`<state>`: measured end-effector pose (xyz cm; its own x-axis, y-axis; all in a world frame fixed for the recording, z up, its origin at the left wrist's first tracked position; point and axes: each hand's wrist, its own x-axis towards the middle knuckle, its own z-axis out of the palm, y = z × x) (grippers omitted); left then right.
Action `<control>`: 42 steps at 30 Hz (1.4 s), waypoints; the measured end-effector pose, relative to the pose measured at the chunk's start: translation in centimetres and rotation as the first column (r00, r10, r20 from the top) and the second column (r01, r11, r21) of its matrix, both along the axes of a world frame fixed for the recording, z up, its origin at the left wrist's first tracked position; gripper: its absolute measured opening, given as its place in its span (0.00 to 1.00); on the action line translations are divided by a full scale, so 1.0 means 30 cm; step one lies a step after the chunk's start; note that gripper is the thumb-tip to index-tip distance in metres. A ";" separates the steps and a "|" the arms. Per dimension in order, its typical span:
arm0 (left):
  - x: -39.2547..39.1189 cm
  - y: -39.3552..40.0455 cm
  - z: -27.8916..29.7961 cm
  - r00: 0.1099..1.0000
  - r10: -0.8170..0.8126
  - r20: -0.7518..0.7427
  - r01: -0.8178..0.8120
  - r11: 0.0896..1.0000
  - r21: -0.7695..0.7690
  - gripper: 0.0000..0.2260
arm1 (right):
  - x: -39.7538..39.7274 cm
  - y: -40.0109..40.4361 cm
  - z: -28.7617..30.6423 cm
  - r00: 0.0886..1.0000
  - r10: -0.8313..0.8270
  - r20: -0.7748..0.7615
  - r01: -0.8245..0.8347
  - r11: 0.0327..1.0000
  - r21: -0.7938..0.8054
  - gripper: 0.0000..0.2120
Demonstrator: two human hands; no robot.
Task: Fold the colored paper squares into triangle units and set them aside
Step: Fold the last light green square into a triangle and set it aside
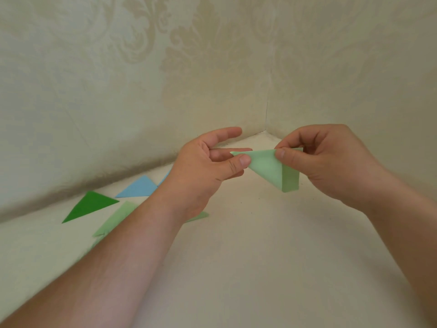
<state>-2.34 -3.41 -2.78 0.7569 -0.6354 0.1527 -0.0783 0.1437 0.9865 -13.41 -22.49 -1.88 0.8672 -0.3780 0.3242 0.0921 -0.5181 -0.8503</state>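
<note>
A light green paper (267, 168), partly folded into a triangle with a flap down its right side, is held in the air above the surface. My left hand (208, 171) pinches its left corner between thumb and fingers, with the index finger stretched out. My right hand (331, 159) pinches its top right corner. On the surface at the left lie folded triangles: a dark green one (91, 204), a light blue one (139, 188) and a light green one (115, 218) partly under my left forearm.
The cream surface (260, 245) meets two patterned walls in a corner (266, 131) just behind my hands. Another light green paper tip (201, 215) shows below my left wrist, and a blue sliver (165, 176) sits behind it.
</note>
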 end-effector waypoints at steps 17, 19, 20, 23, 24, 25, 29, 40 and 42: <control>-0.031 -0.051 -0.041 0.963 -0.099 -0.249 0.089 0.995 -0.052 0.20 | 0.046 0.080 -0.040 0.999 0.043 -0.021 -0.027 0.869 0.493 0.07; -0.046 -0.054 -0.052 0.963 -0.141 -0.228 0.142 0.990 -0.010 0.19 | 0.049 0.090 -0.042 0.999 0.044 -0.023 -0.025 0.844 0.536 0.06; -0.049 -0.054 -0.054 0.966 -0.133 -0.223 0.138 0.990 0.004 0.18 | 0.050 0.091 -0.043 0.999 0.038 -0.024 -0.019 0.846 0.533 0.06; -0.041 -0.052 -0.057 0.976 -0.068 -0.207 0.085 0.994 0.072 0.18 | 0.055 0.084 -0.043 1.000 -0.011 -0.024 0.022 0.870 0.493 0.08; -0.037 -0.051 -0.058 0.976 -0.054 -0.210 0.074 0.993 0.088 0.19 | 0.055 0.078 -0.042 0.999 -0.025 -0.021 0.032 0.873 0.486 0.09; -0.034 -0.051 -0.061 0.976 -0.047 -0.214 0.068 0.993 0.096 0.20 | 0.055 0.074 -0.041 0.999 -0.032 -0.019 0.037 0.876 0.481 0.10; -0.034 -0.048 -0.050 0.982 -0.046 -0.184 0.068 0.991 0.115 0.09 | 0.051 0.077 -0.036 0.999 -0.039 -0.006 0.037 0.874 0.484 0.09; -0.059 -0.056 -0.041 0.981 -0.070 -0.180 0.100 0.981 0.164 0.08 | 0.049 0.082 -0.023 0.996 -0.086 0.039 0.054 0.856 0.515 0.07; -0.055 -0.059 -0.049 0.983 -0.066 -0.172 0.094 0.983 0.159 0.09 | 0.050 0.080 -0.023 0.996 -0.087 0.038 0.055 0.854 0.518 0.07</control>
